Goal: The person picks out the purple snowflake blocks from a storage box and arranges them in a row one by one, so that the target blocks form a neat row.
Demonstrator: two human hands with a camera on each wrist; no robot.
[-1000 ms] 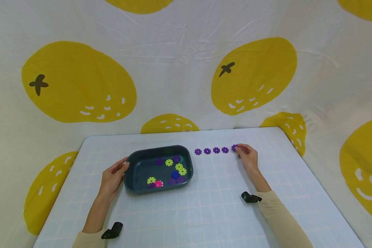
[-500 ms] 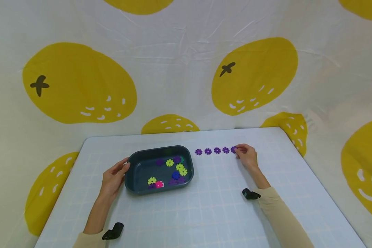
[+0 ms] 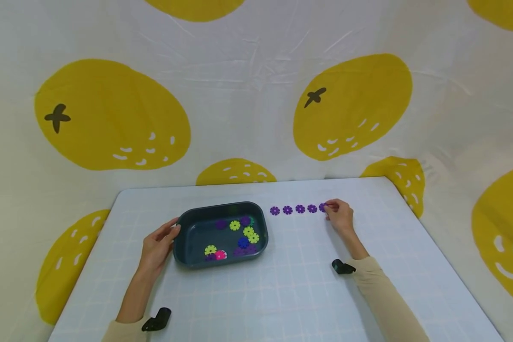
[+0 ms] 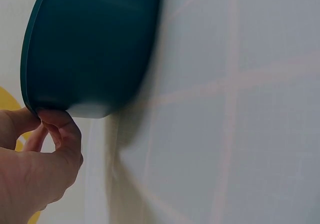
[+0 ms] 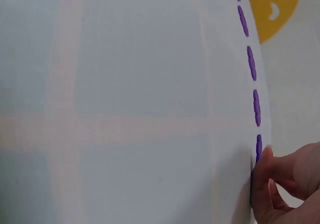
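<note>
My left hand (image 3: 156,249) grips the left end of a dark teal oblong tray (image 3: 196,240). In the left wrist view, thumb and fingers pinch the rim of the tray (image 4: 90,49). At the right end of a row of purple flower-shaped discs (image 3: 300,209), my right hand (image 3: 341,217) holds a purple flower-shaped disc (image 3: 322,207) by its right edge. From the right wrist, this last disc (image 5: 258,146) appears at the fingertips, level with the others, and is partly covered by the fingers.
Inside the tray lie several flower-shaped discs: yellow-green ones (image 3: 235,225), a blue one (image 3: 243,242), a pink one (image 3: 220,255) and purple ones. A pale checked cloth (image 3: 282,294) covers the table. Behind hangs a white curtain with yellow fruit shapes (image 3: 352,107).
My right hand has brought the purple disc slightly left and down, in line with the row. My left hand keeps its grip on the tray.
</note>
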